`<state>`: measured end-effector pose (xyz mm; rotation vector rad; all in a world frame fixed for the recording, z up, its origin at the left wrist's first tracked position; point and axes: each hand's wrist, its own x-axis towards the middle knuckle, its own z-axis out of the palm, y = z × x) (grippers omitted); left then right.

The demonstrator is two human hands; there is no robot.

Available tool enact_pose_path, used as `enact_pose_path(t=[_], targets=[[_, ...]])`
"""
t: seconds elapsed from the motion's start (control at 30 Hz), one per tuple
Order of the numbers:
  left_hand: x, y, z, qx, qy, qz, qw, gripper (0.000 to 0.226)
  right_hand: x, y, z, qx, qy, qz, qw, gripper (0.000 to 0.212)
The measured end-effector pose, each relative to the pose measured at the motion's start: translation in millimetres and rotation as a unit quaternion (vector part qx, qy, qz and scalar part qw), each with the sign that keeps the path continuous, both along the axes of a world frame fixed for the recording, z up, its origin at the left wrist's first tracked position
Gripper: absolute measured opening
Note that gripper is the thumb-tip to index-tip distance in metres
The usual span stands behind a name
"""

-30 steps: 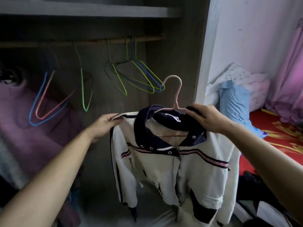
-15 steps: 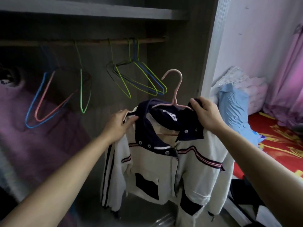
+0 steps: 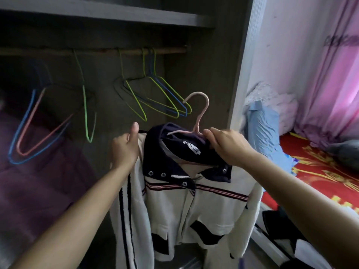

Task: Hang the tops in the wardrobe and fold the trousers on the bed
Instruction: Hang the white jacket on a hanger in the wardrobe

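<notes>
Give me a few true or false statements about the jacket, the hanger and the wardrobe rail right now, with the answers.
1. The pink hanger already hooks over the rail. False: its hook is free, below the rail.
2. The right hand grips the jacket at its navy collar. True.
3. The rail carries no other hangers. False: empty green and blue hangers hang there.
4. The left hand holds the jacket's shoulder. True.

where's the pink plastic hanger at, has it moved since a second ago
No, barely: the pink plastic hanger still sits just below the right end of the wooden rod, unhooked.
</notes>
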<state>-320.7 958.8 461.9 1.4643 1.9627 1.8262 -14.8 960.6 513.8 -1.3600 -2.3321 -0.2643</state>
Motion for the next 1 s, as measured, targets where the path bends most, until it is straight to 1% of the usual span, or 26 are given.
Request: enact_pose_path(t=[0.03, 0.07, 0.1, 0.17, 0.2, 0.23, 0.27, 0.33, 0.37, 0.43, 0.5, 0.6, 0.63, 0.67, 0.7, 0.73, 0.77, 0.8, 0.83, 0.87, 0.9, 0.93, 0.97, 1.0], targets=[[-2.2, 1.2, 0.0, 0.001, -0.008, 0.003, 1.000, 0.065, -0.9, 1.0, -2.6, -0.006, 0.026, -0.004, 1.000, 0.038], [-4.5, 2.0, -0.1, 0.008, -0.015, 0.010, 1.000, 0.070, -1.3, 1.5, -5.2, 0.021, 0.031, -0.004, 0.999, 0.039], [-7.3, 2.6, 0.1, 0.014, -0.022, 0.016, 1.000, 0.071, -2.2, 2.5, -9.4, 0.068, 0.023, -0.005, 0.997, 0.040], [-15.4, 4.2, 0.9, 0.012, -0.031, 0.027, 0.999, 0.068, -4.5, 3.5, -16.9, 0.127, 0.028, -0.030, 0.991, 0.051], [-20.1, 5.1, 1.0, 0.005, -0.036, 0.031, 0.999, 0.067, -4.7, 3.3, -20.4, 0.121, 0.042, -0.055, 0.990, 0.056], [-24.9, 5.9, 0.9, -0.001, -0.041, 0.038, 0.998, 0.067, -4.9, 4.1, -23.5, 0.093, 0.064, -0.083, 0.990, 0.055], [-29.0, 6.4, 0.5, -0.005, -0.047, 0.045, 0.998, 0.067, -4.7, 5.1, -25.2, 0.058, 0.087, -0.100, 0.989, 0.046], [-32.7, 7.8, -0.3, -0.003, -0.049, 0.050, 0.998, 0.066, -3.0, 9.5, -22.9, -0.006, 0.126, -0.105, 0.986, 0.027], [-32.7, 8.6, -1.0, -0.003, -0.042, 0.050, 0.998, 0.067, -1.8, 12.7, -19.1, -0.022, 0.139, -0.108, 0.984, 0.024], [-31.0, 10.1, -2.7, -0.003, -0.009, 0.047, 0.999, 0.067, -2.5, 15.7, -7.7, -0.062, 0.190, -0.125, 0.972, 0.025], [-30.5, 11.7, -4.4, -0.005, 0.001, 0.035, 0.999, 0.068, -3.6, 15.7, 3.3, -0.126, 0.225, -0.119, 0.959, 0.025], [-30.2, 14.1, -7.7, -0.007, -0.002, 0.020, 1.000, 0.068, -3.9, 15.3, 17.6, -0.237, 0.202, -0.120, 0.943, 0.036], [-29.6, 15.0, -8.4, -0.005, 0.005, 0.016, 1.000, 0.068, -5.6, 15.3, 22.7, -0.263, 0.210, -0.129, 0.933, 0.038], [-28.4, 15.0, -9.0, -0.002, 0.011, 0.015, 1.000, 0.068, -4.6, 18.2, 26.3, -0.288, 0.255, -0.134, 0.913, 0.037], [-28.7, 15.7, -10.4, 0.000, 0.015, 0.017, 1.000, 0.067, -2.0, 22.2, 28.1, -0.330, 0.355, -0.125, 0.866, 0.034], [-29.9, 17.1, -12.4, 0.000, 0.015, 0.021, 1.000, 0.066, -0.7, 24.4, 27.9, -0.386, 0.490, -0.104, 0.774, 0.028], [-32.4, 18.6, -14.6, 0.001, 0.006, 0.020, 1.000, 0.065, 0.1, 25.6, 25.9, -0.429, 0.599, -0.082, 0.671, 0.023], [-34.8, 20.2, -16.0, 0.001, -0.017, 0.016, 1.000, 0.064, 2.7, 27.9, 22.3, -0.446, 0.669, -0.068, 0.591, 0.020], [-37.8, 20.8, -16.8, 0.000, -0.046, 0.013, 0.999, 0.063, 4.5, 32.0, 17.6, -0.451, 0.691, -0.074, 0.560, 0.019], [-40.8, 21.3, -17.6, -0.003, -0.074, 0.016, 0.997, 0.063, 1.4, 33.4, 16.3, -0.455, 0.669, -0.103, 0.579, 0.019], [-43.7, 23.3, -19.3, -0.009, -0.095, 0.025, 0.995, 0.064, -1.2, 35.6, 16.6, -0.440, 0.611, -0.141, 0.643, 0.019], [-45.5, 24.8, -20.8, -0.020, -0.110, 0.034, 0.993, 0.065, -2.5, 37.1, 16.8, -0.398, 0.502, -0.190, 0.744, 0.020], [-46.2, 26.3, -22.6, -0.032, -0.123, 0.038, 0.991, 0.066, -3.6, 39.0, 17.2, -0.338, 0.350, -0.239, 0.840, 0.021], [-44.6, 27.3, -23.7, -0.040, -0.131, 0.036, 0.990, 0.066, -2.8, 42.0, 15.6, -0.241, 0.199, -0.285, 0.906, 0.027]])
